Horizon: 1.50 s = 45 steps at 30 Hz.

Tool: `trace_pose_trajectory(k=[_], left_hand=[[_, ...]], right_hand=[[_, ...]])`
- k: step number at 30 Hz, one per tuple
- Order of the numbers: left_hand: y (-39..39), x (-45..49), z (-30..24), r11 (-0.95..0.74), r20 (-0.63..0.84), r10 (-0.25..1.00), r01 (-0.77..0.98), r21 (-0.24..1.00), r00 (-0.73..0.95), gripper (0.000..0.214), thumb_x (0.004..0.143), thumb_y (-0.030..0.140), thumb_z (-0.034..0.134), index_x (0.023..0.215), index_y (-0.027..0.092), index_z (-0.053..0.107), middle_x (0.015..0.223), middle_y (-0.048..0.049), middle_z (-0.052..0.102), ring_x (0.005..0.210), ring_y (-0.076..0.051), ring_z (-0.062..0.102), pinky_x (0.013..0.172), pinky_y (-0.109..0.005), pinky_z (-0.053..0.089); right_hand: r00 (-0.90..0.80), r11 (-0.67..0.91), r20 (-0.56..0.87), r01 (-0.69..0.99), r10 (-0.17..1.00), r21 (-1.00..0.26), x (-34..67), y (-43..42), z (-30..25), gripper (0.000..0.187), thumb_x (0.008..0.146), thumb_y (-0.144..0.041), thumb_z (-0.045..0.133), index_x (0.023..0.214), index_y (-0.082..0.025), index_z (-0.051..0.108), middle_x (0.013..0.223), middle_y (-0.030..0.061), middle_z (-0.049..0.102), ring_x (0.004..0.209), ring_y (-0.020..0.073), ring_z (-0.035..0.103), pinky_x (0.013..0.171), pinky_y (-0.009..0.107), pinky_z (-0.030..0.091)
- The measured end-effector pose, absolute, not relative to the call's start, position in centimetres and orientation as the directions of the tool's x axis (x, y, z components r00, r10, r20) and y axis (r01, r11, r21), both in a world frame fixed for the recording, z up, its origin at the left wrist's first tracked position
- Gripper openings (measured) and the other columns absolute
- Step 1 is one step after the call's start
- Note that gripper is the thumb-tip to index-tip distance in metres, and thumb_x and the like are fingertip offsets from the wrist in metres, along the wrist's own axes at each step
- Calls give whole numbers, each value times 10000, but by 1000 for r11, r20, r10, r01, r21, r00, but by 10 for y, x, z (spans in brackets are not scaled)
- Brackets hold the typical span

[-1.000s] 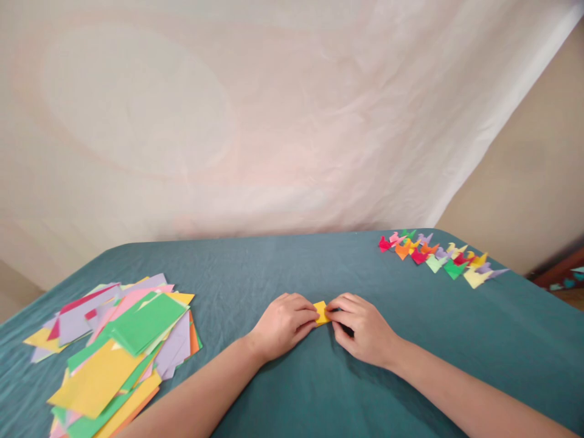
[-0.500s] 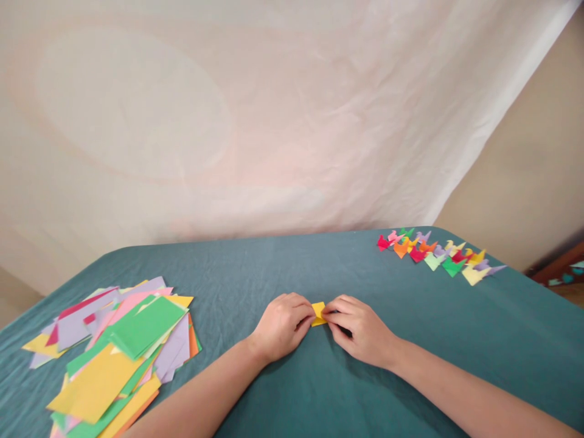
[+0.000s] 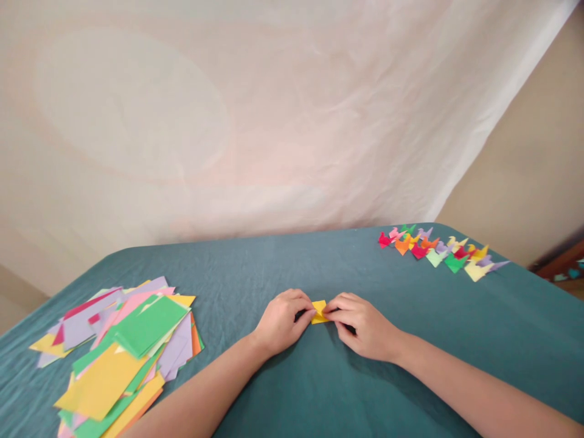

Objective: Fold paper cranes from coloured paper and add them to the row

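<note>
The yellow paper point(image 3: 319, 317) lies near the middle of the table point(image 3: 255, 264), pinched at its left end by the left hand point(image 3: 283, 322) and at its right by the right hand point(image 3: 365, 325). A wide stretch of cloth runs from the hands to the far edge, with the paper pile point(image 3: 150, 325) near the left edge and the paper birds point(image 3: 437, 258) by the far right corner. Compared with half a second ago, a gap now shows between left thumb and fingers.

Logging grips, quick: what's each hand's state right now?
Left hand: closed, holding the small yellow paper.
Right hand: closed, holding the same small yellow paper.
</note>
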<state>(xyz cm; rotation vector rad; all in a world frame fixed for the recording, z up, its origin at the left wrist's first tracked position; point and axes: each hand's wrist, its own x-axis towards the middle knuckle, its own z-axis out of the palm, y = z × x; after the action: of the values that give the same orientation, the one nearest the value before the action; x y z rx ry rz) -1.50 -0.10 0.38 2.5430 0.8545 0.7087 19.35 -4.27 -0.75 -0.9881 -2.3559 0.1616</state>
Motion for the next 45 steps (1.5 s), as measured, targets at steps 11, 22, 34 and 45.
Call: trace_pose_trajectory(k=[11, 22, 34, 45], left_hand=[[1, -13, 1, -697, 317, 686, 468, 543, 654, 160, 855, 210, 491, 792, 178, 635, 826, -35, 613, 810, -161, 561, 785, -289, 439], [-1, -9, 0, -684, 330, 710, 498, 533, 622, 162, 846, 200, 482, 753, 164, 610, 799, -42, 601, 787, -163, 558, 764, -286, 437], [-2, -7, -1, -679, 322, 719, 521, 517, 616, 140, 843, 182, 477, 751, 166, 581, 800, -31, 587, 797, -157, 542, 777, -286, 428], [-44, -3, 16, -736, 216, 671, 673, 75, 710, 332, 894, 244, 391, 1197, 153, 493, 1223, -104, 526, 1153, -251, 446, 954, -427, 352]], right_hand=[[-566, 717, 442, 507, 695, -479, 204, -34, -8, 454, 729, 6, 417, 1102, -191, 582, 946, 52, 667, 850, 161, 575, 786, 344, 474], [-649, 773, 421, 521, 634, -361, 209, -33, -6, 495, 745, 4, 387, 1164, -200, 553, 926, 45, 666, 858, 160, 563, 784, 341, 467], [-741, 804, 311, 549, 595, -230, 208, -37, -3, 359, 859, -91, 384, 1165, -163, 559, 1045, 95, 624, 951, 198, 505, 804, 378, 433], [-745, 811, 322, 549, 584, -200, 208, -37, -6, 352, 899, -139, 384, 1221, -196, 514, 1044, 88, 616, 958, 194, 504, 803, 371, 430]])
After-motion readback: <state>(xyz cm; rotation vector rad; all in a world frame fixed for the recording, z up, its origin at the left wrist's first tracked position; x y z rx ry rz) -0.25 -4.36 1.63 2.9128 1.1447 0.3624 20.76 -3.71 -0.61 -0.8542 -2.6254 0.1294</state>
